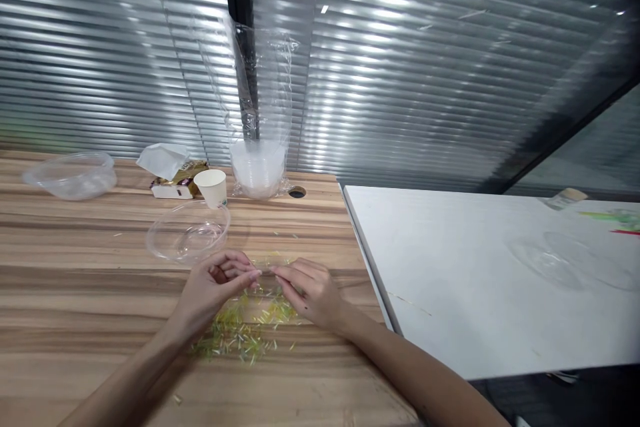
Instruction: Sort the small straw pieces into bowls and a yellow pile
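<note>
Both my hands are raised just above a scattered pile of short yellow and green strips (237, 333) on the wooden table (90, 320). The thumb and fingers of my left hand (220, 280) are pinched together over the pile's upper left side. My right hand (307, 287) faces it from the right, its thumb and fingertips also closed. A small gap separates the fingertips of the two hands. Whatever lies between the fingers is too small to make out. Beyond my left hand sits a clear round plastic bowl (187, 233).
A paper cup (213, 188), a tissue pack (173, 187) and clear bowls (75, 177) stand farther back. Near the blinds is a plastic bag of stacked containers (259, 163). Clear lids (550, 260) and coloured strips (620, 219) lie on the white table (450, 280) at right.
</note>
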`<state>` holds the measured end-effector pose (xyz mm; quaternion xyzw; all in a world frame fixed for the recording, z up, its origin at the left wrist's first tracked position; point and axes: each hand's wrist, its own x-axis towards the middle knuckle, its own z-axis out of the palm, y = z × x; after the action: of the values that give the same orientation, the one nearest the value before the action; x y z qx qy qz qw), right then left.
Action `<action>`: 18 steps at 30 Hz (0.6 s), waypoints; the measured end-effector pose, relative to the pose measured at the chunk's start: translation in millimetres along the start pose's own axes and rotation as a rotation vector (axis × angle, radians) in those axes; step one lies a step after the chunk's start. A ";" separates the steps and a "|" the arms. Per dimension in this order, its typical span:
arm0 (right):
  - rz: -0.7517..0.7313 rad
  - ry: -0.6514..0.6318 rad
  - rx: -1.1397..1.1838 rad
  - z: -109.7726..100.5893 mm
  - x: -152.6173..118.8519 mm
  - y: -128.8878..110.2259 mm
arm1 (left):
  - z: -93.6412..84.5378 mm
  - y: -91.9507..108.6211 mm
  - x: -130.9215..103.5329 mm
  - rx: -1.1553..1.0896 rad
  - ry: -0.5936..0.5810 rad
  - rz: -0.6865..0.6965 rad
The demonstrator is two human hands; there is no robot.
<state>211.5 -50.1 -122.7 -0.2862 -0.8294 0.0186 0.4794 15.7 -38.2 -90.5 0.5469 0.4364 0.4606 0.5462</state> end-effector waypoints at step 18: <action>0.028 -0.046 -0.019 -0.3 -1.3 0.6 | 1.7 0.7 -0.5 0.131 0.088 -0.013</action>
<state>212.5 -50.3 -123.8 -0.3017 -0.8364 0.0240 0.4571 17.3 -39.0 -89.8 0.5579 0.4928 0.4509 0.4925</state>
